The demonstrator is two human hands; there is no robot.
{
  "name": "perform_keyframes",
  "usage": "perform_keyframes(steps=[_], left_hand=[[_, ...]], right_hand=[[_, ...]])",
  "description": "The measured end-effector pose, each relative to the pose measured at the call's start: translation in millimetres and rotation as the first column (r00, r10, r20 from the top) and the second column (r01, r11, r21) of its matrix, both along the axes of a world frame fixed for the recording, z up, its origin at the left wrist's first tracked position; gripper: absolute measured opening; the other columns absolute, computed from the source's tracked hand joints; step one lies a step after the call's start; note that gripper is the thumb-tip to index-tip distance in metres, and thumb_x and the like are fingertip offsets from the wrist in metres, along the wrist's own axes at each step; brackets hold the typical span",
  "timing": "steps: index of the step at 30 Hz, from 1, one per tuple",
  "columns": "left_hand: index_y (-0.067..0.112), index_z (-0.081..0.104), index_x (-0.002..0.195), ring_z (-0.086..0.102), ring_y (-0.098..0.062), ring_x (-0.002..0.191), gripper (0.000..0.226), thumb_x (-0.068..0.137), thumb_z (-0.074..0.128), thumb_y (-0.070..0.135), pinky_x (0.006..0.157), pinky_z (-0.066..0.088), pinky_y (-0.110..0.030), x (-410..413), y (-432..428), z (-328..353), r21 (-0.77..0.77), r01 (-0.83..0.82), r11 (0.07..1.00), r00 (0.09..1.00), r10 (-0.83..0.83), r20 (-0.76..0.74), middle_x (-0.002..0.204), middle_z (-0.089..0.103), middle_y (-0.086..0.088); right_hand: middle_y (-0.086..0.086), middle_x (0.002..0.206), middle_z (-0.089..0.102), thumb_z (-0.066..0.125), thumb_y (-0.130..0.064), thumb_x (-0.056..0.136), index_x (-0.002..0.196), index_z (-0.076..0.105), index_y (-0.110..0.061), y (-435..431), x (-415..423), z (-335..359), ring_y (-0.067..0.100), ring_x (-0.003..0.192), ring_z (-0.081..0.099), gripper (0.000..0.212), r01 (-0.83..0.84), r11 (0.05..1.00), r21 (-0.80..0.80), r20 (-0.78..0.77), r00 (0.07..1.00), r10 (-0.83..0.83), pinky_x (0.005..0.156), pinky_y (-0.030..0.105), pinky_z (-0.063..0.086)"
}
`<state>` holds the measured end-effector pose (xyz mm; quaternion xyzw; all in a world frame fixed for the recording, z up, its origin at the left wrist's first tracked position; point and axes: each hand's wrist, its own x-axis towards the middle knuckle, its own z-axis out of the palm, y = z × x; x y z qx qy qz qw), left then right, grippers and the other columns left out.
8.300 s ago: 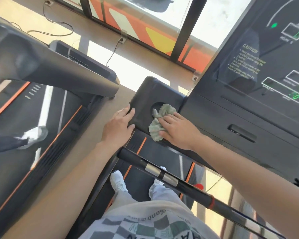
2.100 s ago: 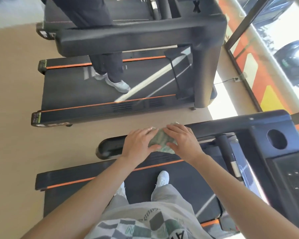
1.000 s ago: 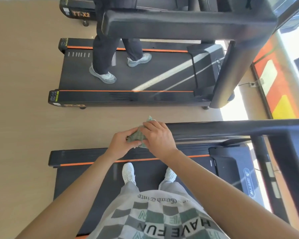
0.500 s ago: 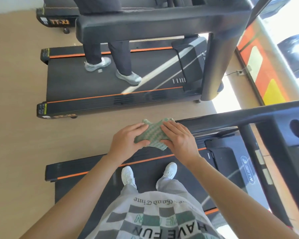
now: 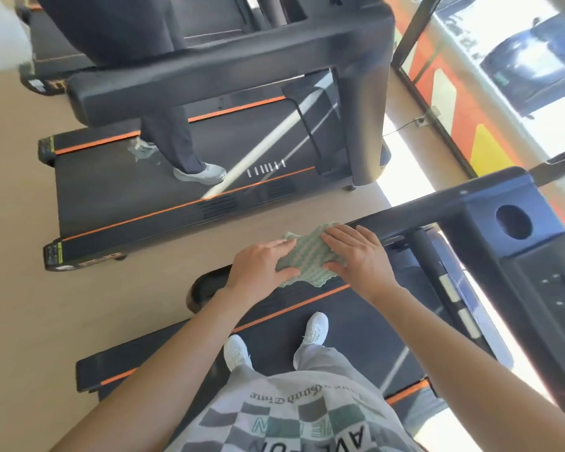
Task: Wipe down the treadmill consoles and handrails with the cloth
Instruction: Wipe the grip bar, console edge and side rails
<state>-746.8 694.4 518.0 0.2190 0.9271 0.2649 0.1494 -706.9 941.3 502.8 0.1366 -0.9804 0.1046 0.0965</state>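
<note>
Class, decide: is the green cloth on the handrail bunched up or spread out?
Spread out: the cloth lies flat over the handrail, left hand and right hand pressing its sides.

Rail: long black padded treadmill handrail (image 5: 402,228), running lower left to upper right.
Cloth: green-and-white checked cloth (image 5: 307,261), draped over the handrail's middle.
Left: left hand (image 5: 261,265) lies on the cloth's left edge, thumb on top.
Right: right hand (image 5: 359,256), fingers straight, presses the cloth's right edge.
Console: dark console with a round cup hole (image 5: 512,221), at the handrail's upper-right end.
Beyond the handrail: black orange-striped treadmill (image 5: 128,190) with a person's dark trouser legs (image 5: 173,138) on it.
</note>
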Motion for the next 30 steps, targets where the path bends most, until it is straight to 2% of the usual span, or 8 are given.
perform_keyframes(steps=[5,10,15,19,24,30], left_hand=[[0.037,0.049,0.149,0.053,-0.011,0.133,0.063,0.091,0.065,0.057,0.097,0.045,-0.03,-10.1,50.5,5.6,-0.018,0.034,0.999,0.999,-0.034,-0.004,0.151,0.051,0.017],[0.035,0.055,0.145,0.061,-0.017,0.124,0.055,0.094,0.063,0.054,0.09,0.053,-0.037,-21.7,108.9,4.8,-0.011,0.055,0.998,0.998,-0.055,-0.021,0.146,0.056,0.017],[0.033,0.065,0.134,0.066,-0.017,0.116,0.043,0.093,0.067,0.048,0.081,0.058,-0.039,-41.2,164.8,1.2,0.036,0.08,0.996,0.996,-0.079,-0.036,0.136,0.064,0.016],[0.033,0.067,0.133,0.064,-0.014,0.121,0.04,0.095,0.066,0.045,0.085,0.056,-0.036,-54.1,207.9,0.6,0.056,0.108,0.993,0.994,-0.106,-0.038,0.137,0.063,0.016],[0.032,0.063,0.138,0.062,-0.014,0.123,0.044,0.096,0.064,0.046,0.089,0.053,-0.032,-66.4,261.6,2.8,0.06,0.151,0.987,0.988,-0.149,-0.038,0.14,0.061,0.015],[0.036,0.054,0.145,0.058,-0.017,0.129,0.05,0.097,0.06,0.05,0.097,0.052,-0.036,-80.6,329.0,6.9,0.033,0.223,0.974,0.975,-0.223,0.004,0.15,0.052,0.015]], right_hand=[[-0.003,0.132,0.066,0.088,-0.033,0.072,0.125,0.07,-0.018,47.5,-0.9,0.9,0.02,0.128,0.059,0.058,0.065,0.998,-0.001,-0.014,0.998,-0.065,0.106,0.053,0.043],[-0.006,0.137,0.062,0.078,-0.034,0.084,0.128,0.068,-0.021,105.9,-5.4,0.9,0.018,0.134,0.052,0.047,0.136,0.99,-0.018,0.039,0.99,-0.136,0.111,0.058,0.035],[-0.009,0.135,0.064,0.072,-0.035,0.09,0.124,0.07,-0.023,161.8,-12.7,2.6,0.016,0.132,0.054,0.037,0.183,0.983,-0.015,0.004,0.983,-0.183,0.109,0.052,0.033],[-0.01,0.135,0.064,0.065,-0.035,0.091,0.125,0.07,-0.025,201.8,-18.2,5.9,0.015,0.133,0.053,0.035,0.248,0.968,-0.043,0.034,0.969,-0.247,0.111,0.049,0.029],[-0.01,0.135,0.064,0.073,-0.033,0.089,0.125,0.07,-0.024,249.2,-25.8,10.0,0.017,0.133,0.052,0.038,0.319,0.947,-0.044,0.076,0.946,-0.315,0.112,0.055,0.03],[-0.016,0.148,0.05,0.061,-0.033,0.097,0.135,0.06,-0.026,300.3,-26.0,17.1,0.01,0.144,0.036,0.038,0.427,0.904,-0.026,0.154,0.895,-0.418,0.118,0.057,0.02]])
